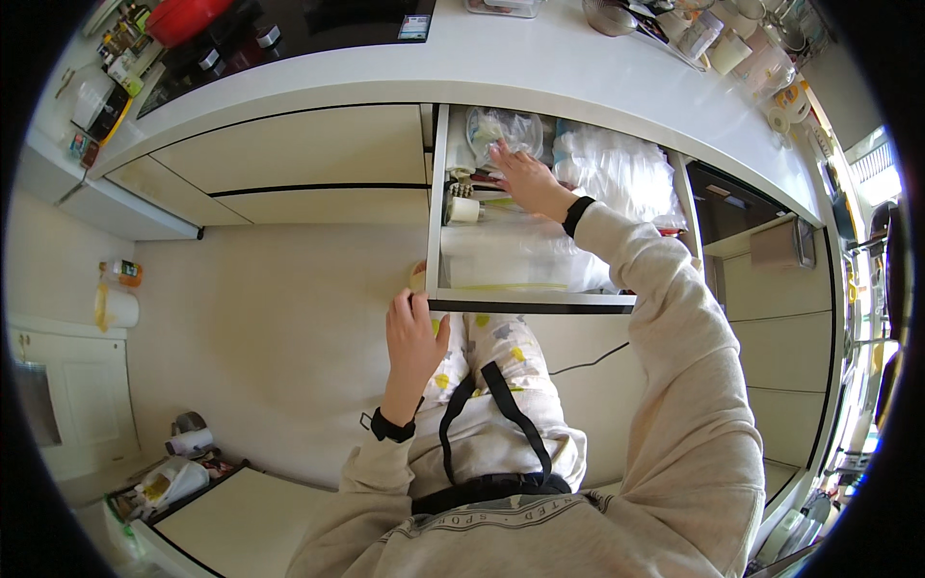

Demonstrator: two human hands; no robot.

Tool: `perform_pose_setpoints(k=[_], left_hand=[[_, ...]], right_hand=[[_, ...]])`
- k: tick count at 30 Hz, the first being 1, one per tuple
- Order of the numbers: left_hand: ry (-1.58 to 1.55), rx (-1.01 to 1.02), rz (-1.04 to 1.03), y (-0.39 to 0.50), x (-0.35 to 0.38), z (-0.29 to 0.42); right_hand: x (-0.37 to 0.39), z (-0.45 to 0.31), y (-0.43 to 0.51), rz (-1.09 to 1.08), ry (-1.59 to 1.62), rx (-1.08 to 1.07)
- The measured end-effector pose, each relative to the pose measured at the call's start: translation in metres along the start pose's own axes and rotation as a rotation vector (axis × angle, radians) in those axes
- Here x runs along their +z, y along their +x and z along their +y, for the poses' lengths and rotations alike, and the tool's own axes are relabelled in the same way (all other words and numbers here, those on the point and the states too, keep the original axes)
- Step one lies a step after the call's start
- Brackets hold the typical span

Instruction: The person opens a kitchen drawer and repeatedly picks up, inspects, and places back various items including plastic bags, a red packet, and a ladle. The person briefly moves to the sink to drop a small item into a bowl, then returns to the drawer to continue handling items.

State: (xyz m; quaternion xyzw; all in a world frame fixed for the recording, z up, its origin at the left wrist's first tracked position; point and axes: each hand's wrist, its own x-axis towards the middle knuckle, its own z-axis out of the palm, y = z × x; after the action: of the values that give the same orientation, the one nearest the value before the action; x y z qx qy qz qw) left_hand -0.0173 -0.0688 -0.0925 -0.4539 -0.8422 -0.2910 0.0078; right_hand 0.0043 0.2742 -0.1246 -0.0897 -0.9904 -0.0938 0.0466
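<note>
A pulled-out drawer point(436, 253) of the white kitchen cabinet lies before me. My right hand point(531, 179) reaches into it from above, fingertips at a round bundle in clear plastic point(531, 130) near the back left. Its fingers are stretched out, and no object shows clasped in them. A heap of thin clear plastic bags point(614, 170) fills the back right. Along the front lies a clear plastic bag roll or pack point(506, 256). My left hand point(415, 339) is at the drawer's front left corner, fingers bent and thumb apart; its grip on the edge is unclear.
Above the drawer runs a white countertop point(506, 65). A black cooktop point(332, 22) with a red pot point(184, 18) is at the upper left. A metal strainer point(611, 18) and other kitchenware stand at the upper right. A dark cord point(592, 361) lies on the floor.
</note>
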Motion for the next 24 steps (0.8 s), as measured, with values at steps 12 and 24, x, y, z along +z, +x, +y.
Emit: perform_pose_setpoints(k=[12,24], left_hand=[[-0.004,0.0,0.05,0.002,0.003,-0.001],[-0.031,-0.051,-0.039,0.004,-0.001,-0.002]], right_hand=[[0.005,0.031,0.036,-0.091,0.017,0.066],[-0.034,0.038,0.018,0.145,-0.228,-0.008]])
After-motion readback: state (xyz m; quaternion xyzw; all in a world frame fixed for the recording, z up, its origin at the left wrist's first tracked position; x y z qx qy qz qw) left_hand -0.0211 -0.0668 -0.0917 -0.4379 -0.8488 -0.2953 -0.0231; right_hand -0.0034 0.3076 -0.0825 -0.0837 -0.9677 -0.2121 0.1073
